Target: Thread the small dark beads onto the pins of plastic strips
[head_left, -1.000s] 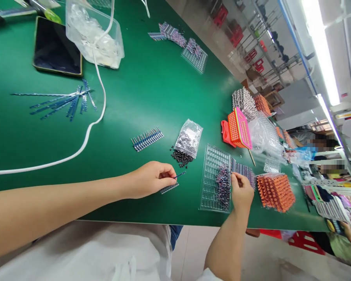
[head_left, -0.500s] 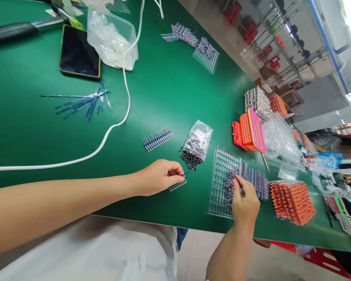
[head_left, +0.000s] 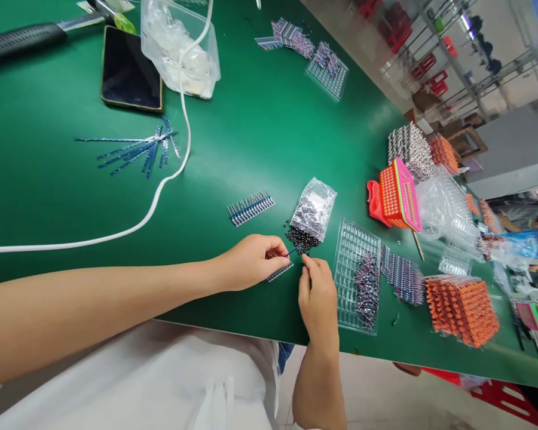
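My left hand (head_left: pixel 262 263) pinches a thin dark-blue stick (head_left: pixel 291 252) between thumb and fingers. Partly hidden beneath it, a small strip of parts (head_left: pixel 281 272) lies on the table. My right hand (head_left: pixel 318 292) has thumb and index finger nearly together at the near edge of a pile of small black beads (head_left: pixel 303 239). What it pinches, if anything, is too small to make out. Behind the pile lies a clear plastic bag (head_left: pixel 314 206) of the same beads. A clear compartment tray (head_left: pixel 346 275) right of my hand bears a heap of small purple-and-blue wired parts (head_left: pixel 367 286).
A row of blue parts (head_left: pixel 251 208) lies beyond my left hand. Blue strips (head_left: pixel 150 149), a phone (head_left: pixel 132 70), a plastic tub (head_left: pixel 213 65), a hammer (head_left: pixel 27 42) and a white cable (head_left: pixel 156 200) occupy the left. Orange stacks (head_left: pixel 459 310) and a basket (head_left: pixel 394 194) stand right.
My right hand has moved left from the heap in the compartment tray to the bead pile. My left hand keeps its pinch on the blue stick. The view has shifted slightly.
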Demonstrator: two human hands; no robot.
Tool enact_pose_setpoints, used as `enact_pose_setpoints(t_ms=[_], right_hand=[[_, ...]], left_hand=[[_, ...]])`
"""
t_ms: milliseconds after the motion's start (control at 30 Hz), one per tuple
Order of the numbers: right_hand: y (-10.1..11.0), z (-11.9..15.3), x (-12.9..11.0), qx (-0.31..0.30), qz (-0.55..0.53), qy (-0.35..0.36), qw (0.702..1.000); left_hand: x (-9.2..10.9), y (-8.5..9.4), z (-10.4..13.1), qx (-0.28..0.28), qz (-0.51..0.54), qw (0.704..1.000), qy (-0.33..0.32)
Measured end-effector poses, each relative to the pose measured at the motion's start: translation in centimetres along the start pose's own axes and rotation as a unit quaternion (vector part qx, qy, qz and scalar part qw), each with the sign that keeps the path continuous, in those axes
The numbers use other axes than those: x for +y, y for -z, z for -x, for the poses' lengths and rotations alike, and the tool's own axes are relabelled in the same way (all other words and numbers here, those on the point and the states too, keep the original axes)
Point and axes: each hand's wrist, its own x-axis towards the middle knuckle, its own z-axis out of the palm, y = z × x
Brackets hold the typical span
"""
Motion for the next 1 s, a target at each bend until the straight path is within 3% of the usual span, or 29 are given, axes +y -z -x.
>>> enact_pose_setpoints(t_ms=[467, 800, 1000], right_hand=[[-1.0, -0.1, 0.8, 0.048, 0.018, 0.045, 0.998], [-1.3, -0.3, 1.0, 0.031, 0.061, 0.061, 0.996], [-1.2, -0.6, 0.6, 0.029, 0.016, 0.045, 0.998]], left_hand=[[-0.9, -0.2, -0.4, -0.001, -0.009, 1.000, -0.005], [-0.9, -0.2, -0.3, -0.004, 0.000, 1.000, -0.003], [-1.0, -0.2, -0.4, -0.007, 0.001, 1.000, -0.003]])
